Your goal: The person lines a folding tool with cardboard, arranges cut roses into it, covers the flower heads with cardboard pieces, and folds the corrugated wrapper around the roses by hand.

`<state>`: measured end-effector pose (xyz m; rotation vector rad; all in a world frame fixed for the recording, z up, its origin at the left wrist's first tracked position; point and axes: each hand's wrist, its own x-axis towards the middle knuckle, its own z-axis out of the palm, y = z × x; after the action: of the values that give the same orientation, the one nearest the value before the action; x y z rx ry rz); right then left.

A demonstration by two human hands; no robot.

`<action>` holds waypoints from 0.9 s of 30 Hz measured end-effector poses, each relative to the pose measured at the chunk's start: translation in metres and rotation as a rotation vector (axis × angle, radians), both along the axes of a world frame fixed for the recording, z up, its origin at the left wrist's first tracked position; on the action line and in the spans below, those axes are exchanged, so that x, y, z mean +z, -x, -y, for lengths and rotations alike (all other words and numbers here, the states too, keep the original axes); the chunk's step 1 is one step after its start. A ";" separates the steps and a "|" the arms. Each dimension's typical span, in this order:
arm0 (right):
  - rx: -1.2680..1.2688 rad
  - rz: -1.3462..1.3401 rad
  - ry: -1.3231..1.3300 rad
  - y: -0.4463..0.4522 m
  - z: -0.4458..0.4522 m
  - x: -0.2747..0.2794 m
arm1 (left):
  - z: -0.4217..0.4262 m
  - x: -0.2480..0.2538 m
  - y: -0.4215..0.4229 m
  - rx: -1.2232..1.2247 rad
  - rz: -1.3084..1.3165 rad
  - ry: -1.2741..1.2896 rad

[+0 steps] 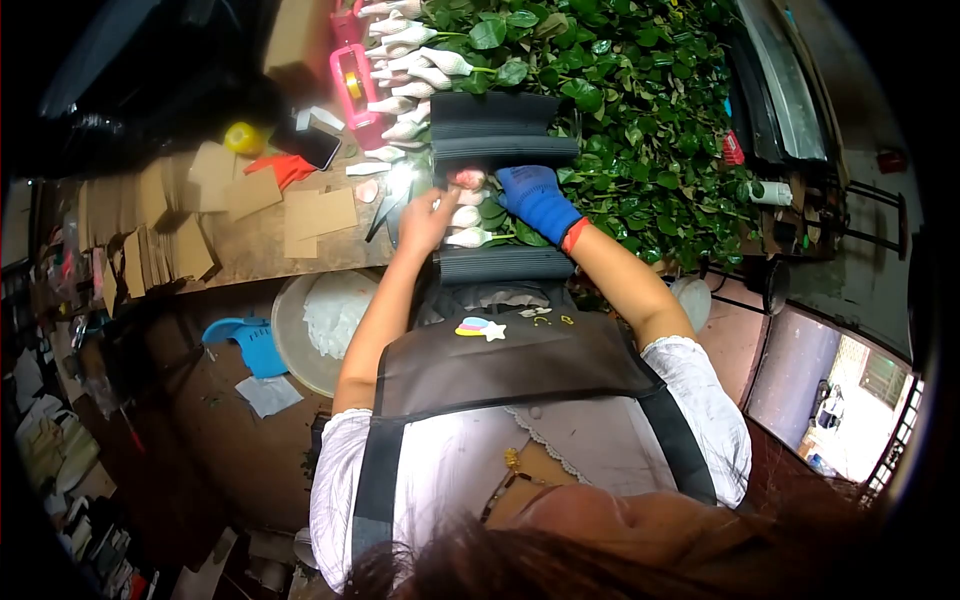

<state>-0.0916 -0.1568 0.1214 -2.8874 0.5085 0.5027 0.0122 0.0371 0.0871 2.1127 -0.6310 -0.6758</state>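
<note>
A rose [467, 179] with a bare pink-red head lies between my hands, above the dark ribbed pad. My left hand [424, 221], bare, is closed with its fingertips at the rose's head. My right hand [532, 196] wears a blue knitted glove and is closed around the stem side among leaves; the stem itself is hidden. Just below, white-wrapped rose heads [468, 237] lie with their stems to the right. A dark ribbed sheet [505, 152] lies just beyond my hands. Scissors [388, 207] rest left of my left hand.
Many leafy stems [640, 150] cover the right of the table, with wrapped white heads [410, 65] along their left end. Left are a pink tape dispenser [357, 95], a phone [318, 148], cardboard pieces [318, 215], an orange-red cloth [282, 168] and yellow tape [241, 138].
</note>
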 end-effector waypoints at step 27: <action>0.155 -0.149 0.000 0.000 -0.035 0.011 | -0.020 -0.022 0.014 -0.029 -0.196 0.091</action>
<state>-0.0916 -0.1220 0.1325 -2.9176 0.3056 0.7449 -0.0020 0.0575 0.0653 1.9281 -0.5735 -0.8431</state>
